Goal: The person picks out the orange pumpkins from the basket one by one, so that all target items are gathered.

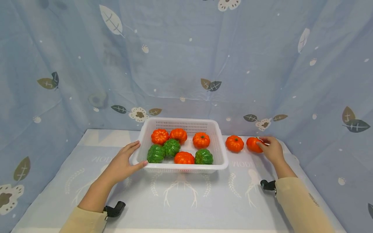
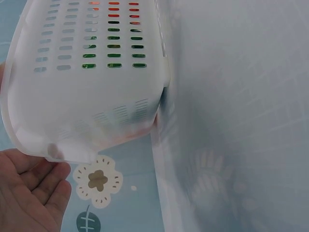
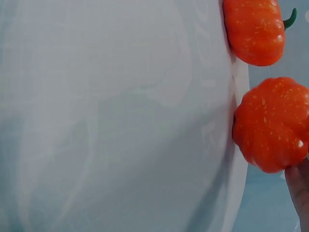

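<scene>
Here, white basket (image 1: 186, 166): sits on the tabletop (image 1: 180, 207), holding four orange pumpkins (image 1: 201, 140) and three green pumpkins (image 1: 204, 157); its walls keep them gathered.
Left hand (image 1: 123, 161): spread wide at the basket's left end, thumb at the near corner, fingertips at the side rim; we take this as steadying.
Outer orange pumpkin (image 1: 252, 144): on the tabletop right of the basket, at the right hand.
Right hand (image 1: 273, 149): narrowed, thumb and fingers curled about the outer pumpkin's right side; we judge that this leaves its left side free of the neighbour.
Inner orange pumpkin (image 1: 234, 143): between basket and outer pumpkin, untouched.
Hard to see: the front rim hides the lower parts of the nearest pumpkins; the left wrist view gives us only colour through slots; the right wrist view cuts off most of that hand, so we cannot tell how firm its hold is.
</scene>
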A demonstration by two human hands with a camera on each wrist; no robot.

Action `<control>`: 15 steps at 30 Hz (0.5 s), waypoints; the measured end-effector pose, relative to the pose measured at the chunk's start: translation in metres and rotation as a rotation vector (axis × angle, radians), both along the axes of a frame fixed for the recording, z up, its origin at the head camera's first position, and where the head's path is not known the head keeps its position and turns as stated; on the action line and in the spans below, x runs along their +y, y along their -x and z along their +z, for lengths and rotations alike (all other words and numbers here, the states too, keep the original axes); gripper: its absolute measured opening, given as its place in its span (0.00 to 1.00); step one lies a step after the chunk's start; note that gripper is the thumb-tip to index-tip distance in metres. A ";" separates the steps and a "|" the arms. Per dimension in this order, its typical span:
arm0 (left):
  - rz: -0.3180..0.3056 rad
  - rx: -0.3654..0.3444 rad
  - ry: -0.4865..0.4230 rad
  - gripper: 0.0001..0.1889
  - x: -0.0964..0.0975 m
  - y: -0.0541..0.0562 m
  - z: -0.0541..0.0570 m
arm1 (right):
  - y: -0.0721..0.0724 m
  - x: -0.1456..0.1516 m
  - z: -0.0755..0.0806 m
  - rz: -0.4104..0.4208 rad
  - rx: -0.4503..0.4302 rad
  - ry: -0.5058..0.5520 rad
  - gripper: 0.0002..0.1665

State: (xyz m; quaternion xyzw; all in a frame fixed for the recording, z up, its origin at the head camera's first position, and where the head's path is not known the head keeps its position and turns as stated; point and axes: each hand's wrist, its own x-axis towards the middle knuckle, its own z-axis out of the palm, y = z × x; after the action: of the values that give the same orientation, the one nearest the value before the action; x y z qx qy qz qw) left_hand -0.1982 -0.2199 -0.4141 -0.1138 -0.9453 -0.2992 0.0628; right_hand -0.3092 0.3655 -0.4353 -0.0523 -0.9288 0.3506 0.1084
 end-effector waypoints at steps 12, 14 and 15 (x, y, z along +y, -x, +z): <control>0.003 0.006 0.012 0.47 -0.001 0.002 -0.005 | -0.005 0.008 -0.002 -0.031 -0.220 0.125 0.44; 0.005 0.005 0.013 0.47 -0.001 0.002 -0.005 | -0.005 0.010 -0.002 0.011 -0.271 0.126 0.47; 0.005 0.005 0.012 0.47 -0.001 0.002 -0.004 | -0.005 0.010 -0.001 0.033 -0.293 0.125 0.48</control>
State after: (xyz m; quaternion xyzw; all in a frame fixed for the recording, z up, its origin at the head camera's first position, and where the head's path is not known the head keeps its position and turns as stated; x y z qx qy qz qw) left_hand -0.2000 -0.2211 -0.4186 -0.1125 -0.9472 -0.2930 0.0654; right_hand -0.3044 0.3757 -0.4367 -0.0944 -0.9118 0.3979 -0.0375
